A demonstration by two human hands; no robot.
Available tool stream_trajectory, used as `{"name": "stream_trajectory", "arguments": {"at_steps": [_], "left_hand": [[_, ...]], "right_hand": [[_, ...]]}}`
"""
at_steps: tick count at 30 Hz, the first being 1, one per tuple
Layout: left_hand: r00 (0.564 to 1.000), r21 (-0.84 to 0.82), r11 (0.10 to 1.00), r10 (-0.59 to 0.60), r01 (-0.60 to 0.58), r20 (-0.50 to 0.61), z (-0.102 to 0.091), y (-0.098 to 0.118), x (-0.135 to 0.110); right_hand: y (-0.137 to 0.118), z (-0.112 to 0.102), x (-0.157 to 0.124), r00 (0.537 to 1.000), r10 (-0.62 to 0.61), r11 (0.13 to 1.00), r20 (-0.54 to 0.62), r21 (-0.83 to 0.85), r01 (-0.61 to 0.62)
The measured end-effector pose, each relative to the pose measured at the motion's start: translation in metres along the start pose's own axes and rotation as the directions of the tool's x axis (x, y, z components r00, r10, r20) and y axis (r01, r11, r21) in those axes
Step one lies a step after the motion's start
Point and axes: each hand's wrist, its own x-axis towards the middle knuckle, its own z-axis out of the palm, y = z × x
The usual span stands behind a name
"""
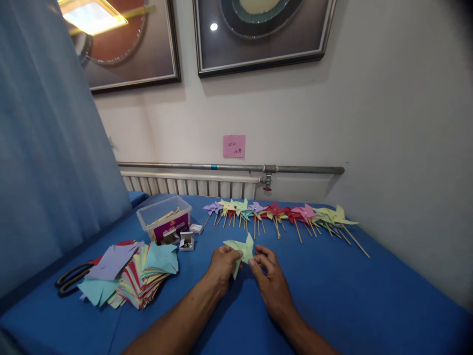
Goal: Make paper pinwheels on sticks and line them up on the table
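A pale green paper pinwheel with folded blades is held up just above the blue cover, in front of me. My left hand pinches it near the middle from the left, thumb on top. On the other side, my right hand has thumb and bent fingers at the pinwheel's right edge. No stick shows on this pinwheel; its underside is hidden by my hands. Beyond my hands lies a row of finished-looking pinwheels on wooden sticks, in purple, yellow, green, red and pink.
At left lie stacked cut paper squares and black-handled scissors. Behind them stand a clear plastic box of sticks and an open small box of metal pins. A radiator and pipe run along the wall; a blue curtain hangs left.
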Motion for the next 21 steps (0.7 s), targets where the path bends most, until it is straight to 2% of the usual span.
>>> {"name": "stream_trajectory", "arguments": {"at_steps": [4, 7, 12, 17, 21], "left_hand": [[1.0, 0.058, 0.998, 0.014, -0.014, -0.002, 0.0, -0.002, 0.001], [0.999, 0.061, 0.998, 0.017, -0.021, 0.052, 0.0, -0.004, 0.002], [0.994, 0.043, 0.999, -0.011, 0.006, 0.113, 0.0, -0.005, 0.001], [0.988, 0.069, 0.997, -0.037, 0.027, 0.15, -0.001, -0.005, 0.0], [0.979, 0.092, 0.994, -0.068, 0.051, 0.191, -0.002, -0.003, 0.0]], "right_hand": [[0.007, 0.001, 0.004, 0.998, 0.053, 0.997, -0.029, 0.059, -0.051], [0.013, 0.003, 0.009, 0.99, 0.137, 0.976, -0.029, 0.173, -0.13], [0.015, 0.005, 0.015, 0.971, 0.233, 0.869, 0.046, 0.438, -0.229], [0.012, 0.001, 0.017, 0.958, 0.248, 0.839, 0.147, 0.462, -0.288], [0.019, 0.002, 0.019, 0.953, 0.28, 0.824, 0.115, 0.48, -0.3]]}}
